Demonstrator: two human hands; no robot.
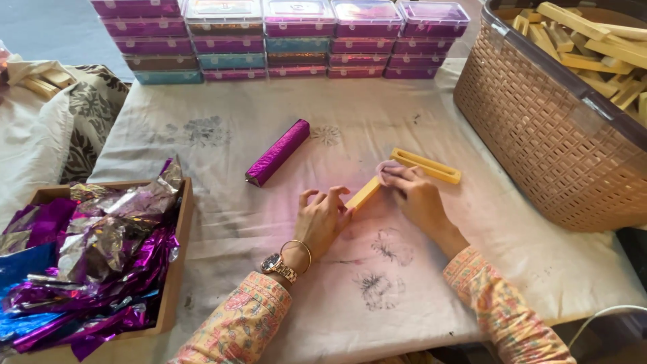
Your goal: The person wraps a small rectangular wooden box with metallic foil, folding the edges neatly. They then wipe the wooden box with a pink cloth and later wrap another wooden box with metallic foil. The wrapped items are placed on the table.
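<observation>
A yellow bar (364, 193) lies on the cloth-covered table between my hands. My left hand (322, 217) touches its near end with the fingertips. My right hand (416, 194) presses a small pale cloth or paper (389, 166) onto the bar's far end. A second, longer yellow bar (426, 165) lies just beyond my right hand. To the left lies a bar wrapped in shiny purple foil (278, 152), apart from both hands.
A wooden tray (176, 269) of purple, blue and silver foil sheets sits at the left. A brown woven basket (539, 128) full of yellow bars stands at the right. Stacked purple and blue boxes (283, 37) line the far edge.
</observation>
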